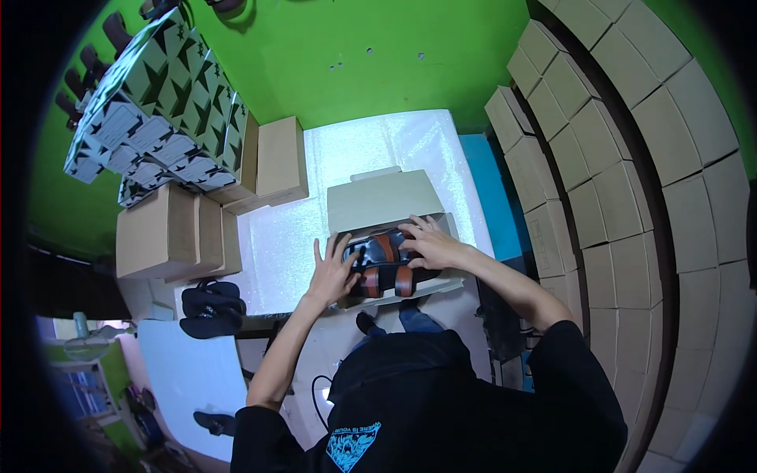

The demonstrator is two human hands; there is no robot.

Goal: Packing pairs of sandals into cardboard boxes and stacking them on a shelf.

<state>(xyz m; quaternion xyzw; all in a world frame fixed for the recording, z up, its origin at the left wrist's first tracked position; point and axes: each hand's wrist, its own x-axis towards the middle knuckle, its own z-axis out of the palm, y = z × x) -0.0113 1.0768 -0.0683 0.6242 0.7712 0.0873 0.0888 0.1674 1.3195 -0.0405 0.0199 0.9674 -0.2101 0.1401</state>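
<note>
A pair of sandals with dark soles and brown straps (pixel 384 248) lies in an open cardboard shoebox (pixel 451 229) near the front edge of the table. The box's lid panel (pixel 384 201) stands folded back on the far side. My left hand (pixel 334 272) rests at the left end of the sandals, fingers spread and touching them. From the right, my right hand (pixel 430 243) reaches over the other end, its fingers apart against the sandals and the box's edge. The undersides of the sandals are hidden in the box.
White foam sheeting covers the table (pixel 276 272). Plain cardboard boxes (pixel 158 232) and star-patterned boxes (pixel 177 102) are stacked at its left. Black sandals (pixel 213 307) sit at the near left corner. Shelves of cardboard boxes (pixel 599 150) line the right side. A green wall (pixel 378 87) stands behind.
</note>
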